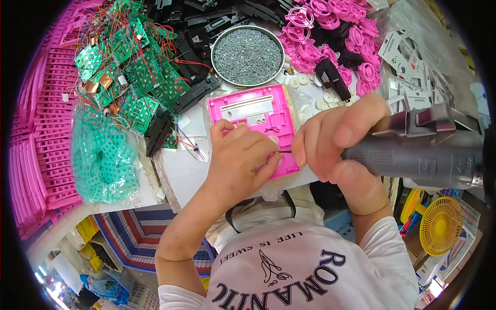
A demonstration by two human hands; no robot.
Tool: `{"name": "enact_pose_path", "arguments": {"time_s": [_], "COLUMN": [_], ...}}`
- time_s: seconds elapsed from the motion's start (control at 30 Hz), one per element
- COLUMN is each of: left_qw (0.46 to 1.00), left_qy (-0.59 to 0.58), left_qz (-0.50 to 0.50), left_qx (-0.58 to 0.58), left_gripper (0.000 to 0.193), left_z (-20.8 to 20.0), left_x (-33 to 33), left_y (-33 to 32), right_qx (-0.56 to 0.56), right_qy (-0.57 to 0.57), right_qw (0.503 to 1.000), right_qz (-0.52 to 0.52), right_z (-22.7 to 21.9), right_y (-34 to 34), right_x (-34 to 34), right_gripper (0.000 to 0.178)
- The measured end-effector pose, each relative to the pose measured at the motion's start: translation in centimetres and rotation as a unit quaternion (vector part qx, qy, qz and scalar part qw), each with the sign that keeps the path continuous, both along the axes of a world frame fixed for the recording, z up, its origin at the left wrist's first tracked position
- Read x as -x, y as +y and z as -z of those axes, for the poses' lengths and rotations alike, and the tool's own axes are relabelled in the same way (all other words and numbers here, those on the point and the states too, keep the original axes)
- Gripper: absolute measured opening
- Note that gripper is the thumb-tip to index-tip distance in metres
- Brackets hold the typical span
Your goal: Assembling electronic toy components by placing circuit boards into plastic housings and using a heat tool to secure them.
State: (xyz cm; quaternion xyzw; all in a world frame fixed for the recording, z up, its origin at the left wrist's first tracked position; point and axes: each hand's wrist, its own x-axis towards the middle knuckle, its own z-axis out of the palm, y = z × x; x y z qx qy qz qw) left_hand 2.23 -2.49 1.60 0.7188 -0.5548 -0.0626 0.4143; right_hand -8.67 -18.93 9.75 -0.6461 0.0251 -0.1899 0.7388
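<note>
A pink plastic casing [247, 106] lies on the white worktop in front of me, with a silver strip, ribs and small posts inside it. My left hand [240, 157] is over the casing's near left part, with its fingers curled and thumb and forefinger drawn together. What they pinch is too small to make out. In my right hand [343, 137] is a dark grey electric screwdriver [413, 159], held sideways. Its thin bit [285, 151] points left over the casing and reaches the left fingertips.
Beyond the casing stands a round tray [213, 57] full of small screws. Green circuit boards [147, 77] with tangled wires and a bag of teal parts [103, 160] lie left. Pink stacks [51, 155] line the far left. Pink rings [356, 39] and white discs [328, 101] lie right.
</note>
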Motion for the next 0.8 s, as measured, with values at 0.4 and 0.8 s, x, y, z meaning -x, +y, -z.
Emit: {"name": "enact_pose_path", "arguments": {"time_s": [0.4, 0.8], "left_qw": [0.992, 0.990], "left_qy": [-0.123, -0.106], "left_qz": [-0.006, -0.034], "left_qx": [-0.030, -0.081], "left_gripper": [0.023, 0.035], "left_z": [0.0, 1.8], "left_x": [-0.1, 0.0], "left_y": [0.7, 0.3], "right_qx": [-0.005, 0.245], "right_qy": [0.014, 0.037], "right_qw": [1.000, 0.968], "right_qz": [-0.004, -0.050], "right_z": [0.7, 6.0], "right_y": [1.3, 0.2], "right_x": [-0.3, -0.9], "right_gripper": [0.033, 0.025]}}
